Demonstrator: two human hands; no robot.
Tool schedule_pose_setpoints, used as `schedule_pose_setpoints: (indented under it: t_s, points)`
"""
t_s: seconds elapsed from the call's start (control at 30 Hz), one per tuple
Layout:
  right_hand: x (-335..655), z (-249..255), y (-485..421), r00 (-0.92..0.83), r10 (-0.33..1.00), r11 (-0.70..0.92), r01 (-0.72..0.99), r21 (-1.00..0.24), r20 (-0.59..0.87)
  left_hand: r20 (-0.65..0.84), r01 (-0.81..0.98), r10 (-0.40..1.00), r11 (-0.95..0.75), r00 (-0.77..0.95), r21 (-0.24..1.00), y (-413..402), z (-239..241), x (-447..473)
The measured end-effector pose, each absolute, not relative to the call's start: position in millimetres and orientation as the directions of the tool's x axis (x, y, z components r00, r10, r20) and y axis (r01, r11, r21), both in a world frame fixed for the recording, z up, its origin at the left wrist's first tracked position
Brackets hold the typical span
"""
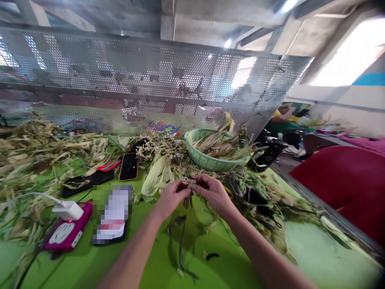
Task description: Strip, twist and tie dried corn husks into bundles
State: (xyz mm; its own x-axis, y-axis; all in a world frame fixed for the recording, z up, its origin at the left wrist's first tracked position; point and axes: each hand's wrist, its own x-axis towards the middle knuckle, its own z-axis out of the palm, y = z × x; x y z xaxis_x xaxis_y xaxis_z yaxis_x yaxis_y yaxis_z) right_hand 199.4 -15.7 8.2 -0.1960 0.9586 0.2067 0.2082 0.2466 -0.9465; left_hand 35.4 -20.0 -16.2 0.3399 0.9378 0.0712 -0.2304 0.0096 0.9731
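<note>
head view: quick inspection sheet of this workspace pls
surface: green table, mostly strewn with dry husks
job's things: husk strip pinched between both hands; more strips hang below it
clutter: green basket full of husks; phone lying flat; pale husk bundle
grippers: left hand and right hand meet fingertip to fingertip above the table, both closed on the strip
cables: white cable runs to a white charger plugged into a magenta power strip
surroundings: perforated metal screen behind the table; another person at far right; red rounded object beside the table edge
</note>
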Motion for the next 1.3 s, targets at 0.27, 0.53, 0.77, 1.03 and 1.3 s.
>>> schedule_pose_setpoints:
  t_s: [0.27,0.53,0.77,1.03,1.3]
  points:
    - [201.3,10.4,-15.5,-0.193,0.955,0.274,0.281,-0.920,0.226,0.079,-0.235,0.941,0.000,0.328,0.972,-19.2,-18.1,35.8]
    - [200.5,7.3,-18.7,-0.197,0.904,0.422,0.549,-0.721,0.379,0.129,-0.028,0.979,-0.126,0.158,0.992,-23.1,-19.0,42.2]
    - [199.5,7.1,-16.5,-0.142,0.948,0.318,0.409,-0.856,0.284,0.137,-0.131,0.976,-0.115,0.169,0.985,-22.4,-19.7,45.0]
    - [204.2,4.1,-12.2,-0.135,0.945,0.327,0.313,-0.891,0.299,0.114,-0.285,0.978,-0.062,0.172,0.957,-23.8,-15.5,44.5]
    - [202.6,6.7,-13.6,-0.140,0.947,0.321,0.336,-0.885,0.290,0.139,-0.264,0.974,-0.088,0.179,0.961,-21.5,-21.4,44.7]
